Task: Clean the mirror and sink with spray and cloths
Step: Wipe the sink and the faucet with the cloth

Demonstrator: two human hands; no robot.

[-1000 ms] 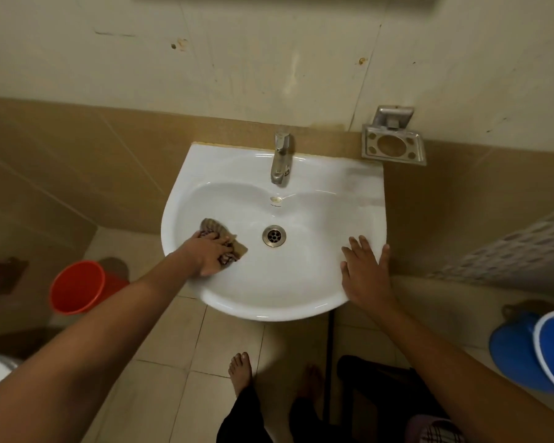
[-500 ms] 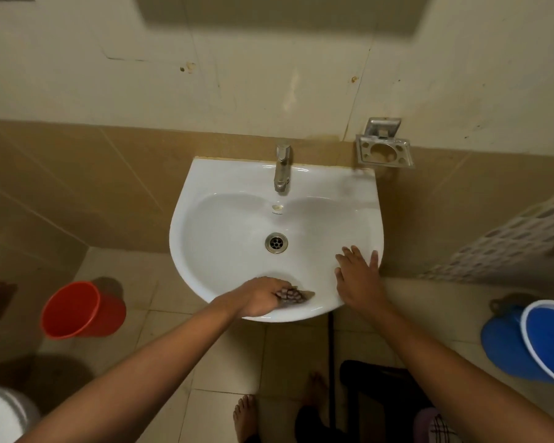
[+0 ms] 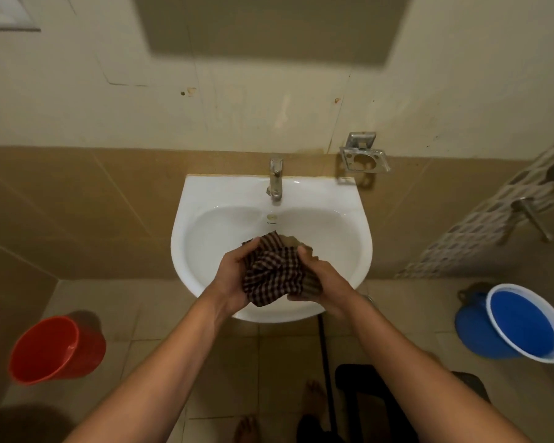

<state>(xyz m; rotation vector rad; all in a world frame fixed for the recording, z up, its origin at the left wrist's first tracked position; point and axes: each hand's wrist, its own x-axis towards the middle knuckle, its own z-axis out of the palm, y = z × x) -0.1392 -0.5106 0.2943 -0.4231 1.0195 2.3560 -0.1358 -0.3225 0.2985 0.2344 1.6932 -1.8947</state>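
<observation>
At the lower left of the frame a red bucket point(image 3: 56, 348) stands on the floor tiles, well apart from the work. Moving toward the centre, the left hand point(image 3: 235, 276) comes in from below and curls its fingers round the left side of the checked cloth point(image 3: 274, 273). The cloth is bunched into a wad, held up between both hands just above the front of the white sink point(image 3: 205, 225), near its front rim. It has no clear long axis, being crumpled, though a loose corner sticks up toward the tap point(image 3: 275, 179) at upper centre. Right of the cloth, the right hand point(image 3: 322, 279) grips its other side, so the two hands are close together, both clamped on the same wad, neither plainly nearer to it. The basin lies directly beneath and beyond the hands, toward the top of the frame, so any return to wiping would likely go forward and down. Whether the cloth is being wrung or refolded cannot be told. At upper right a metal soap holder point(image 3: 363, 155) hangs on the wall, and at lower right sits a blue bucket point(image 3: 522, 324).
</observation>
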